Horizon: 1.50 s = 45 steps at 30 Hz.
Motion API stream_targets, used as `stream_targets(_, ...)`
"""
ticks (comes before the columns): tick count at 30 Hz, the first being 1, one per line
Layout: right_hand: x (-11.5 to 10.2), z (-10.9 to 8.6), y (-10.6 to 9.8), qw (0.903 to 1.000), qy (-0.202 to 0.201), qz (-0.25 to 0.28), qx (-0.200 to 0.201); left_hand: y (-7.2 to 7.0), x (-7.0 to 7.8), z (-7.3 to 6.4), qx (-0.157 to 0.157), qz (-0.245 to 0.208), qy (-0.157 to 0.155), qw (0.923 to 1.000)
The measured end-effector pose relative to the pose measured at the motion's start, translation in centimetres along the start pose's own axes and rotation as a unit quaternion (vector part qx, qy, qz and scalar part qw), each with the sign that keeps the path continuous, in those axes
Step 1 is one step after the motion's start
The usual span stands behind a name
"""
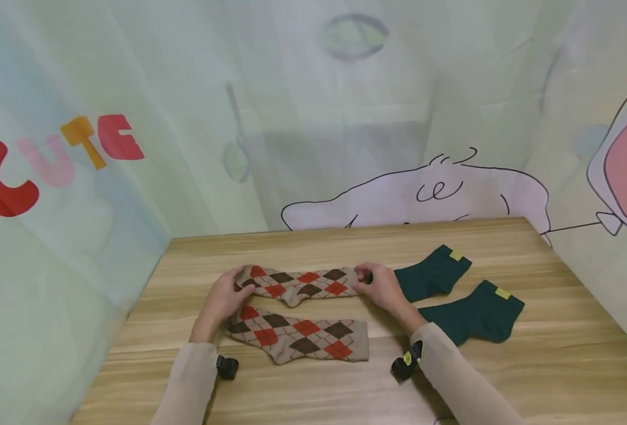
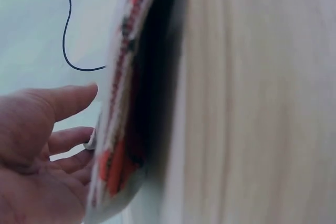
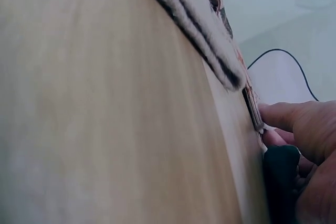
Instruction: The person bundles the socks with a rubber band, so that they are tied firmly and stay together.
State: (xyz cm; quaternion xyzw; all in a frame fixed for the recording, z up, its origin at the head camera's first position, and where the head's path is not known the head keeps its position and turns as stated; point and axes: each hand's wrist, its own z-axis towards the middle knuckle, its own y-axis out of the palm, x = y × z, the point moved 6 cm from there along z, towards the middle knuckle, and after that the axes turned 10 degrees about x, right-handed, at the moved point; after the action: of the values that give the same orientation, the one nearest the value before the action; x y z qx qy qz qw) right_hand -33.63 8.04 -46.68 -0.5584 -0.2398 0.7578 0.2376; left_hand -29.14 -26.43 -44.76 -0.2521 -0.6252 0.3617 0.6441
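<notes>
Two beige argyle socks with red and dark brown diamonds lie flat, one above the other. At the toe end of the upper argyle sock (image 1: 308, 284), my left hand (image 1: 225, 298) rests with thumb and fingers spread apart. My right hand (image 1: 381, 287) pinches that sock's cuff between thumb and fingers. In the right wrist view the cuff edge meets the fingertips of the right hand (image 3: 315, 135). Nearer me lies the lower argyle sock (image 1: 313, 339), untouched; its edge partly blocks the left hand (image 2: 31, 140) in the left wrist view.
Two dark green socks with yellow tags lie at the right: the farther green sock (image 1: 433, 271) just beyond my right hand, the nearer green sock (image 1: 478, 316) partly behind my right forearm. Everything lies on a wooden table (image 1: 313, 395). A printed curtain (image 1: 196, 147) borders its back and sides.
</notes>
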Motion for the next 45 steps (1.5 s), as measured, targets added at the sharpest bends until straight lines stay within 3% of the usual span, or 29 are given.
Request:
stream_targets(4, -0.5, -0.1, 0.0, 1.0, 0.002, 0.005, 0.005, -0.3, -0.5, 0.0, 0.013, -0.006, -0.017, 0.9998)
stream_targets(14, -0.6, -0.2, -0.1, 0.9993, -0.006, 0.022, 0.028, -1.5, -0.4, 0.1, 0.069, -0.034, -0.001, 0.997)
stream_targets(20, -1.0, -0.2, -0.2, 0.9993, -0.004, 0.023, 0.029, -2.0, -0.5, -0.2, 0.07, -0.05, -0.012, 0.9962)
stream_targets(31, -1.2, -0.6, -1.2, 0.9992, 0.004, 0.017, 0.036, -2.9, 0.2, -0.6, 0.088, -0.085, -0.003, 0.9925)
stream_targets(45, -2.9, -1.4, -2.6, 0.9988, -0.017, 0.038, 0.025, -4.4, 0.5, -1.5, 0.095, -0.106, -0.005, 0.9898)
